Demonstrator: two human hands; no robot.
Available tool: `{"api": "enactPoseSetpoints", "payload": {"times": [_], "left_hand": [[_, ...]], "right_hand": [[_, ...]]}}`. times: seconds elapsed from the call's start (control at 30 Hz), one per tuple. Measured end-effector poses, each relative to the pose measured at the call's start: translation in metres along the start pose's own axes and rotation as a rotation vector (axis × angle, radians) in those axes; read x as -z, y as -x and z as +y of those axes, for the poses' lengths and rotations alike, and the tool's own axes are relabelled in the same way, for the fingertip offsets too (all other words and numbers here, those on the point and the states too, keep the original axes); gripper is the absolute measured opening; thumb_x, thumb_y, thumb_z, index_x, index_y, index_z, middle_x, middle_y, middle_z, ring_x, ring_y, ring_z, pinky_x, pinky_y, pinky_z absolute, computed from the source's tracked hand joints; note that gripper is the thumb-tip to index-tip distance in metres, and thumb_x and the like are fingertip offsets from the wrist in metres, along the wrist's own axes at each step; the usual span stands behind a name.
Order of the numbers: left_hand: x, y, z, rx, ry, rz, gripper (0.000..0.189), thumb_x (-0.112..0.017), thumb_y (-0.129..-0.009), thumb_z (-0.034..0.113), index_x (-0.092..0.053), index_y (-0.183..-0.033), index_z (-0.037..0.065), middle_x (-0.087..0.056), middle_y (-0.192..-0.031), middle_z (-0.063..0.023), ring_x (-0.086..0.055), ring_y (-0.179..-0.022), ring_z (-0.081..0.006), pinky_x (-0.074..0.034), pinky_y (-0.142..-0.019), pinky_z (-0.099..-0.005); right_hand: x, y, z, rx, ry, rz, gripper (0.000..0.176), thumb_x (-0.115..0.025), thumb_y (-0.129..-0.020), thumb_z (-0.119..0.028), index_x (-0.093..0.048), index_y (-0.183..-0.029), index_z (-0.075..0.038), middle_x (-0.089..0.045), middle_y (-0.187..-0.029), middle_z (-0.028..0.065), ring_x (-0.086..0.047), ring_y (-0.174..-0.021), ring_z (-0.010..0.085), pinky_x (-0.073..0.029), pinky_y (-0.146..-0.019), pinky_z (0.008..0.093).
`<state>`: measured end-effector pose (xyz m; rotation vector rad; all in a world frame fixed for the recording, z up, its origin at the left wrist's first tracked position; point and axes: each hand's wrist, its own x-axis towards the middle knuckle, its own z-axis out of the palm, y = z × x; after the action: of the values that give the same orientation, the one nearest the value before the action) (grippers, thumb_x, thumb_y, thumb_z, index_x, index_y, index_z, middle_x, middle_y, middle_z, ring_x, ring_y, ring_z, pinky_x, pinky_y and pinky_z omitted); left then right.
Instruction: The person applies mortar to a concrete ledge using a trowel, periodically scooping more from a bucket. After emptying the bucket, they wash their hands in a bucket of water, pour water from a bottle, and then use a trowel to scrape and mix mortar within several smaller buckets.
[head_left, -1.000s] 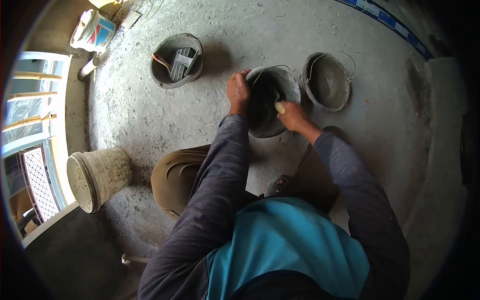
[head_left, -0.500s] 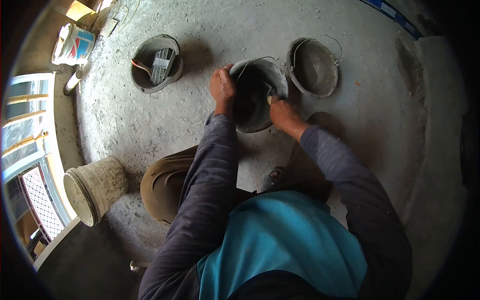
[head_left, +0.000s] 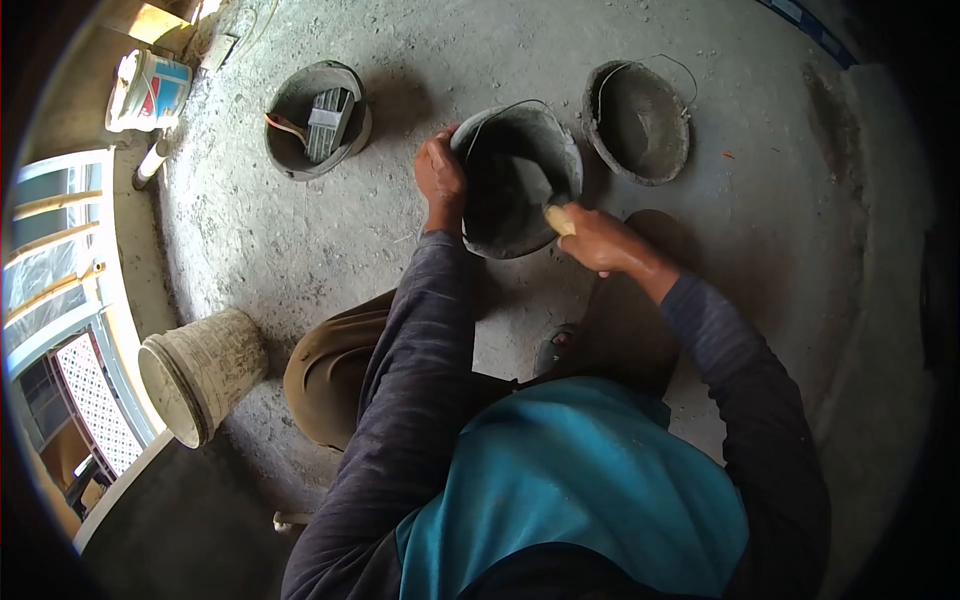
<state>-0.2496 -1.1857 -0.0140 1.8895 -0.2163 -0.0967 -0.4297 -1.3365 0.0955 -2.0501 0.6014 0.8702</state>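
In the head view a dark, mortar-stained bucket (head_left: 556,138) with a wire handle stands on the floor in front of me. My left hand (head_left: 440,182) is closed on its left rim. My right hand (head_left: 605,240), at the bucket's lower right, is wrapped round the wooden handle of a trowel (head_left: 560,219). The trowel's grey blade reaches over the inside of the bucket. Shadow hides most of what lies at the bottom.
A second bucket (head_left: 360,142) at the left holds a brush (head_left: 288,127) and a grey slatted piece (head_left: 328,125). Another bucket (head_left: 597,140) stands at the right. A whitish bucket (head_left: 225,345) lies tipped at lower left; a labelled pail (head_left: 160,92) is farther back.
My right hand has moved right and slightly down, drawing the trowel handle toward the bucket's rim; more of the blade shows. My left hand stays on the rim.
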Motion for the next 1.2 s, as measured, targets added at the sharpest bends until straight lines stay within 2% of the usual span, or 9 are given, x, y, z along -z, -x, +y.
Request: {"api": "enactPoseSetpoints", "payload": {"times": [0.17, 0.47, 0.53, 0.63, 0.77, 0.83, 1.0, 1.1, 1.2], "left_hand": [[-0.005, -0.004, -0.009, 0.035, 0.050, -0.055, 0.051, -0.032, -0.092, 0.031, -0.071, -0.102, -0.001, -0.069, -0.099, -0.0193, -0.064, -0.096, -0.0266, -0.045, -0.090, -0.0345], [-0.008, -0.003, -0.005, 0.099, 0.060, -0.044, 0.045, -0.036, -0.091, 0.030, -0.073, -0.099, 0.004, -0.068, -0.101, -0.0191, -0.063, -0.096, -0.0318, -0.046, -0.089, -0.0366], [-0.008, -0.002, -0.014, 0.047, 0.063, -0.009, 0.045, -0.037, -0.091, 0.032, -0.073, -0.098, 0.005, -0.068, -0.100, -0.0187, -0.063, -0.095, -0.0313, -0.045, -0.088, -0.0368], [-0.003, 0.002, -0.001, 0.105, 0.066, 0.005, 0.046, -0.038, -0.090, 0.033, -0.073, -0.098, 0.005, -0.069, -0.099, -0.0183, -0.063, -0.095, -0.0315, -0.045, -0.088, -0.0369], [-0.002, 0.002, 0.008, 0.128, 0.070, 0.004, 0.046, -0.038, -0.090, 0.033, -0.074, -0.097, 0.005, -0.069, -0.100, -0.0186, -0.063, -0.095, -0.0316, -0.044, -0.088, -0.0367], [0.001, 0.002, 0.007, 0.106, 0.022, -0.012, 0.046, -0.038, -0.090, 0.033, -0.073, -0.097, 0.005, -0.068, -0.100, -0.0192, -0.063, -0.096, -0.0317, -0.044, -0.088, -0.0364], [-0.004, -0.001, 0.000, 0.089, 0.015, 0.003, 0.048, -0.036, -0.091, 0.034, -0.073, -0.098, 0.005, -0.068, -0.100, -0.0197, -0.063, -0.096, -0.0328, -0.044, -0.088, -0.0372], [-0.007, -0.010, -0.017, 0.066, 0.058, 0.006, 0.050, -0.033, -0.091, 0.034, -0.073, -0.099, 0.006, -0.068, -0.100, -0.0201, -0.063, -0.097, -0.0337, -0.044, -0.089, -0.0384], [0.001, -0.006, -0.010, 0.158, 0.107, 0.035, 0.052, -0.029, -0.092, 0.033, -0.073, -0.099, 0.006, -0.068, -0.100, -0.0204, -0.062, -0.099, -0.0354, -0.044, -0.091, -0.0394]], "right_hand": [[-0.026, -0.051, 0.035, -0.190, -0.560, -0.353, 0.023, -0.062, -0.086, -0.014, -0.045, -0.101, -0.012, -0.049, -0.073, 0.0013, -0.051, -0.054, 0.0120, -0.040, -0.041, 0.0260], [-0.099, -0.077, 0.031, -0.057, -2.155, -1.036, 0.013, -0.059, -0.089, -0.019, -0.055, -0.097, -0.010, -0.052, -0.072, -0.0020, -0.048, -0.055, 0.0063, -0.038, -0.040, 0.0204], [-0.103, -0.076, 0.030, -0.035, -2.148, -1.023, 0.015, -0.057, -0.090, -0.021, -0.055, -0.100, -0.009, -0.053, -0.073, -0.0015, -0.048, -0.055, 0.0062, -0.040, -0.040, 0.0208], [-0.072, -0.030, 0.002, -0.264, -1.126, -0.301, 0.023, -0.059, -0.090, -0.025, -0.053, -0.104, -0.007, -0.052, -0.072, -0.0008, -0.052, -0.058, 0.0112, -0.046, -0.045, 0.0250], [-0.047, 0.000, 0.028, -0.188, -0.536, -0.121, 0.035, -0.061, -0.089, -0.022, -0.047, -0.114, -0.004, -0.061, -0.079, 0.0112, -0.061, -0.060, 0.0219, -0.051, -0.051, 0.0364], [-0.049, 0.002, 0.044, 0.272, 0.160, 0.359, 0.045, -0.060, -0.086, -0.017, -0.039, -0.123, -0.001, -0.064, -0.092, 0.0268, -0.066, -0.080, 0.0393, -0.052, -0.070, 0.0476], [-0.048, -0.017, -0.003, 0.072, 0.158, 0.103, 0.050, -0.054, -0.085, -0.011, -0.037, -0.131, 0.002, -0.062, -0.101, 0.0324, -0.060, -0.100, 0.0458, -0.047, -0.086, 0.0519], [-0.076, -0.086, 0.008, 0.246, 0.321, 0.252, 0.040, -0.054, -0.087, -0.013, -0.043, -0.122, 0.003, -0.066, -0.091, 0.0276, -0.066, -0.082, 0.0416, -0.055, -0.073, 0.0474], [-0.014, -0.034, -0.051, 0.063, 0.355, -0.098, 0.040, -0.051, -0.086, -0.009, -0.043, -0.122, 0.005, -0.066, -0.089, 0.0266, -0.068, -0.067, 0.0373, -0.056, -0.058, 0.0427]]}}
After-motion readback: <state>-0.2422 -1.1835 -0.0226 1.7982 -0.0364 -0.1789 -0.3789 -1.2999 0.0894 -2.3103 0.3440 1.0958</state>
